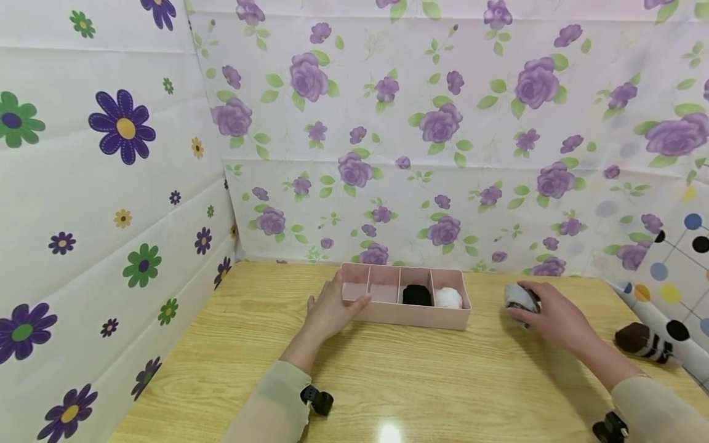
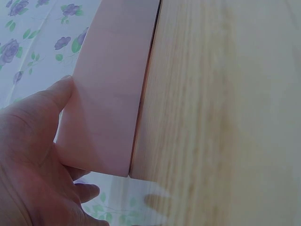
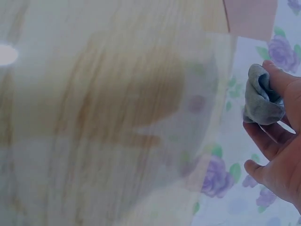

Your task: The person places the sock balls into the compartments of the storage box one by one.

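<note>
Grey and soft-looking, the sock [image 1: 515, 296] is sitting between the thumb and fingers of my right hand [image 1: 556, 317], which is closing only partway, just enough for a pinch, to the right of the pink box [image 1: 410, 315]. My left hand [image 1: 327, 311] is holding the box's left end, thumb resting by the near rim and fingers curving round the end; I take it that I am steadying it. The box is standing toward the far side of the table [image 1: 421, 381]. Its two left slots [image 1: 383, 294] are showing bare floor, while a black roll [image 1: 416, 295] is filling the third and a white roll [image 1: 448, 298] the rightmost. A brown sock [image 1: 637, 340] is lying farther right.

As I judge it, I am partway through filling the slots. The next move is calling for a carry leftward over the rim, then loosening my pinch above a free slot.
</note>
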